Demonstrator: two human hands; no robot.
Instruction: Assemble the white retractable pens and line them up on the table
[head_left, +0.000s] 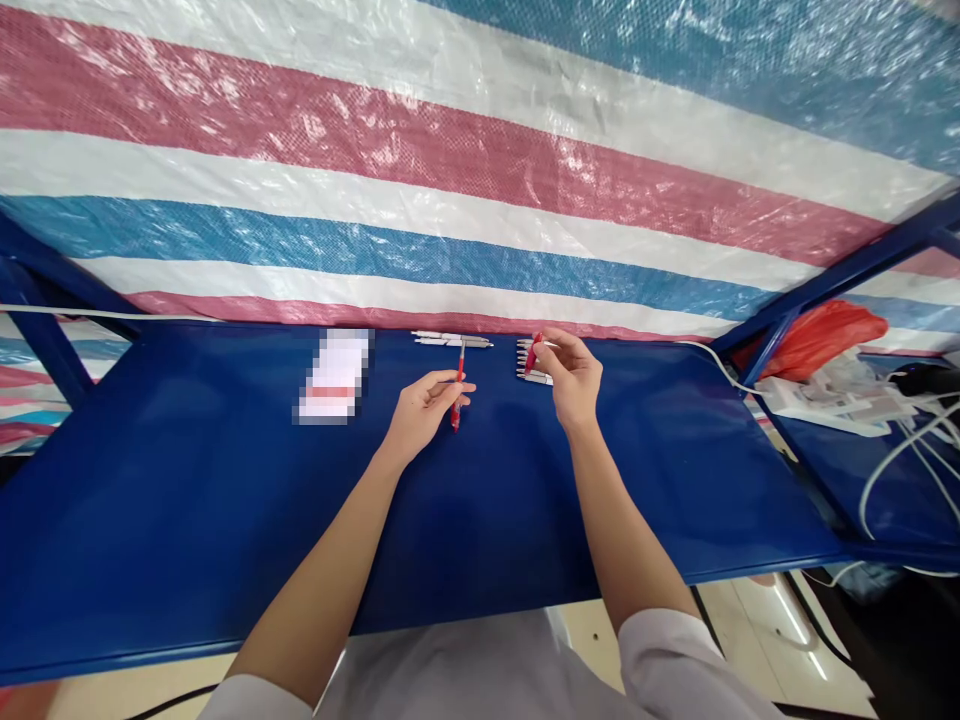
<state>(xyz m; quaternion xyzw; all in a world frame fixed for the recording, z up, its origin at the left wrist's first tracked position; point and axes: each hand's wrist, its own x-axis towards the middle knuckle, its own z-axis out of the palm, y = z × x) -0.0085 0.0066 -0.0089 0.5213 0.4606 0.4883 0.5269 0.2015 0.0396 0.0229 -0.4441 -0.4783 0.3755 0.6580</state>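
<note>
A slim red pen (pixel 456 412) is pinched in my left hand (pixel 429 408), its thin refill-like end pointing away from me and its red end towards me. In the fingers of my right hand (pixel 576 378) is a short red pen piece (pixel 533 353), partly hidden; it may be a cap or a barrel section. Several white pens (pixel 523 366) lie in a row on the table beneath and beside my right fingers. More white pens (pixel 442 340) lie at the back edge, beyond my left hand.
The blue table (pixel 480 520) stretches on both sides of my arms. A blurred-out white paper or packet (pixel 335 375) lies at left. Striped plastic sheeting (pixel 450 150) hangs behind. At right, beyond the blue frame, are a red plastic bag (pixel 825 338), power strips (pixel 825 405) and white cables.
</note>
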